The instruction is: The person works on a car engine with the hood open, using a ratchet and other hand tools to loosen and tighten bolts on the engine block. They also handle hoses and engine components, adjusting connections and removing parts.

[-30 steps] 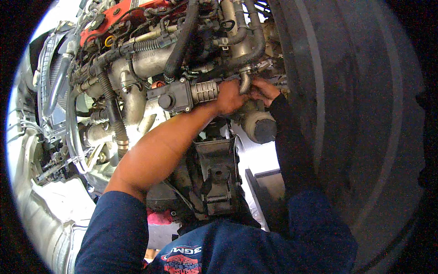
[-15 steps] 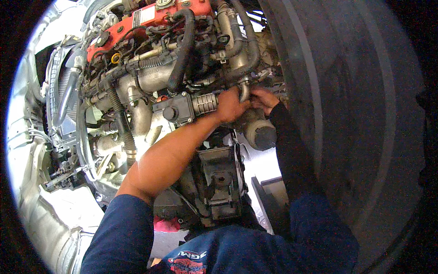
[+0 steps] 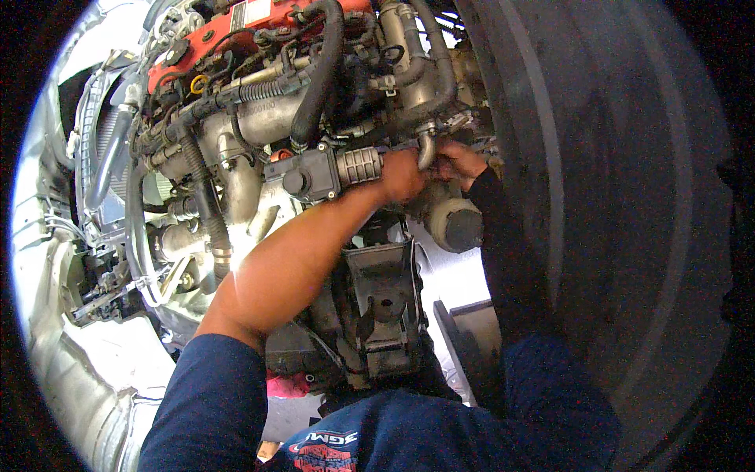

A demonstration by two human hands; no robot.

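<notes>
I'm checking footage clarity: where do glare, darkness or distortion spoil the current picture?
Head view: glare whitens the pale lower-left panel; head view: the right forearm blends into the dark, grainy curved surface; head view: fisheye bends edges near the rim; head view: details between left hand and right hand are murky.

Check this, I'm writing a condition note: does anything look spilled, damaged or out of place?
No spill or damage stands out. Only a pink, cloth-like item beside the left sleeve looks odd, its colour jarring with the dark part above. The spot between left hand and right hand is too unclear to judge.
</notes>
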